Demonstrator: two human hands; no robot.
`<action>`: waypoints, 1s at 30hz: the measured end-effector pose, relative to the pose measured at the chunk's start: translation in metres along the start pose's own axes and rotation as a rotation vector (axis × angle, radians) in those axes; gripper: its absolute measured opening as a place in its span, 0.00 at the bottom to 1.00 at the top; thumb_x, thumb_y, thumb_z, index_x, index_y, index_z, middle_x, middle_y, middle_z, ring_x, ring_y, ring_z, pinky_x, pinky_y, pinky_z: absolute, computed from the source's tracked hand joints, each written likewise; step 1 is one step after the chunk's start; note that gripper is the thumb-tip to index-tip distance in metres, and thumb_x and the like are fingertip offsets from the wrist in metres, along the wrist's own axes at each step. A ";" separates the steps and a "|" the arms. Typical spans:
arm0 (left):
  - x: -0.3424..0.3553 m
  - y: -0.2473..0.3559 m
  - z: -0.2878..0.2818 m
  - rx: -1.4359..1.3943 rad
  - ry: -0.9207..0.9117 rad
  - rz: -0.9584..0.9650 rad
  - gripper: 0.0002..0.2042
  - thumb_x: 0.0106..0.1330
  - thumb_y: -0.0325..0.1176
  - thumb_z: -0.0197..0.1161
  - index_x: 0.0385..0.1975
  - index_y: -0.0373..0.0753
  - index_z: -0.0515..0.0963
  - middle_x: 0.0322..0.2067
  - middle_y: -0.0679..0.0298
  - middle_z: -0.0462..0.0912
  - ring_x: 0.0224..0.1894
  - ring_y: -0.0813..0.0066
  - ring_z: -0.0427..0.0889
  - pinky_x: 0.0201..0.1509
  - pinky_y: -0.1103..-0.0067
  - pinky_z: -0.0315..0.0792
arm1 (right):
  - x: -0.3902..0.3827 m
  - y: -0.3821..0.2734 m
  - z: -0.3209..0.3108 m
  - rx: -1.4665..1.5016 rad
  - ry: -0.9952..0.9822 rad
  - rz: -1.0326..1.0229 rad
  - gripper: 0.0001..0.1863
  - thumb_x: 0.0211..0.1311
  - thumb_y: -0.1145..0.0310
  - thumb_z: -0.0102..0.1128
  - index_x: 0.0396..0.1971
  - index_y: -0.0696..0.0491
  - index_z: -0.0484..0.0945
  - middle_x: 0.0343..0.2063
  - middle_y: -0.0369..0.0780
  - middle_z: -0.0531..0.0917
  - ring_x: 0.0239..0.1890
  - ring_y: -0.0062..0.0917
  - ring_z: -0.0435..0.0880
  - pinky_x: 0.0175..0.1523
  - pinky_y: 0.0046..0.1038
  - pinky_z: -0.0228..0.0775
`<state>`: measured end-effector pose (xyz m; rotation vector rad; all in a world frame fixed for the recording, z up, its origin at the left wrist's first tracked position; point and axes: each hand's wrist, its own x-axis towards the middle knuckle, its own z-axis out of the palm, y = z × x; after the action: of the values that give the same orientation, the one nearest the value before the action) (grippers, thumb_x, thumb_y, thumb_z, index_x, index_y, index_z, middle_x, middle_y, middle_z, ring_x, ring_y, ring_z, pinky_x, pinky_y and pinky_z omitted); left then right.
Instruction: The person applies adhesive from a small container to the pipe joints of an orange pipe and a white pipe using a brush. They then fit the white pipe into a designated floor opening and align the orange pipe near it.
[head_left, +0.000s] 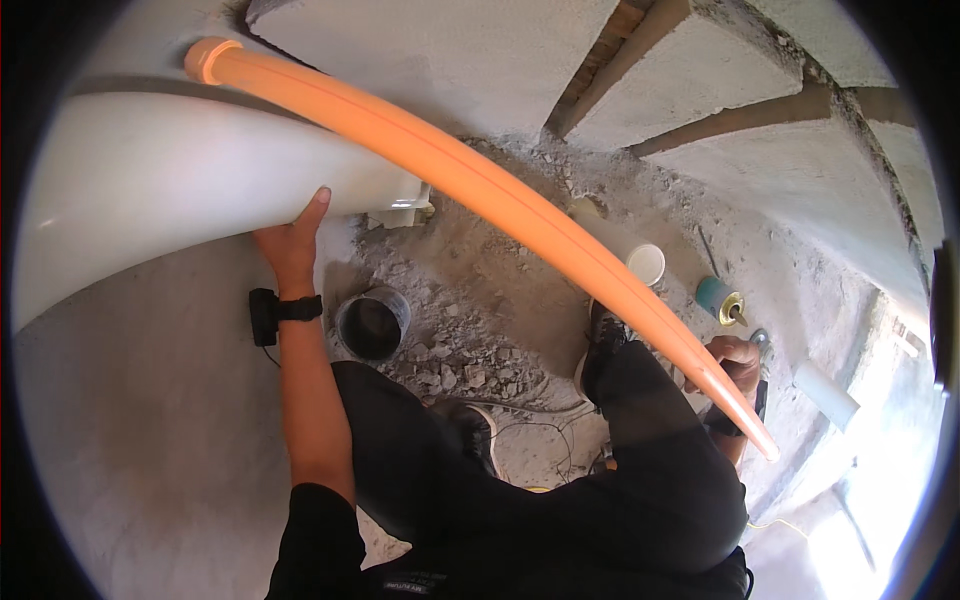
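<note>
From my remote seat I see the broad, glossy white plastic pipe (200, 170) lying left to right, up and left of the left hand (292, 243), which touches its lower edge near the right end, thumb raised, other fingers hidden, grip impossible to tell; the long, slim orange plastic pipe (460, 175) slants from upper left to lower right, crossing my view of the right hand (738, 362), the nearer one to its lower end; whether those curled fingers hold it I cannot tell; grey stony rubble (470, 370) and an open grey cylindrical container (403, 315) crowd the floor between; a small teal cylindrical tin (712, 297) sits near the right hand.
</note>
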<state>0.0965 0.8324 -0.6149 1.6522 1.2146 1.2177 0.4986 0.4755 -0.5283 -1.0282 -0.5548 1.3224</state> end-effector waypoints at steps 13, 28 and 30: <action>0.001 0.006 -0.022 0.120 -0.045 0.003 0.22 0.56 0.25 0.74 0.49 0.30 0.75 0.46 0.59 0.80 0.47 0.71 0.78 0.57 0.75 0.71 | -0.002 0.055 -0.038 0.061 -0.029 0.019 0.25 0.47 0.74 0.80 0.48 0.57 0.81 0.33 0.44 0.84 0.36 0.31 0.86 0.42 0.34 0.79; 0.000 0.007 -0.013 0.098 -0.070 -0.005 0.25 0.56 0.30 0.76 0.51 0.29 0.74 0.48 0.58 0.78 0.48 0.69 0.77 0.57 0.74 0.70 | 0.030 0.017 0.023 -0.761 -0.129 -0.355 0.36 0.52 0.32 0.64 0.36 0.57 0.81 0.24 0.40 0.84 0.24 0.30 0.84 0.29 0.28 0.73; -0.007 0.017 0.010 0.138 0.121 0.119 0.30 0.57 0.34 0.77 0.55 0.30 0.68 0.50 0.58 0.74 0.50 0.70 0.74 0.56 0.75 0.68 | 0.024 0.006 0.030 -0.720 -0.035 -0.336 0.38 0.60 0.30 0.56 0.34 0.57 0.81 0.19 0.38 0.84 0.19 0.27 0.82 0.25 0.26 0.73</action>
<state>0.1097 0.8205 -0.6037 1.7952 1.3153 1.3492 0.4758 0.5070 -0.5240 -1.4101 -1.2262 0.8445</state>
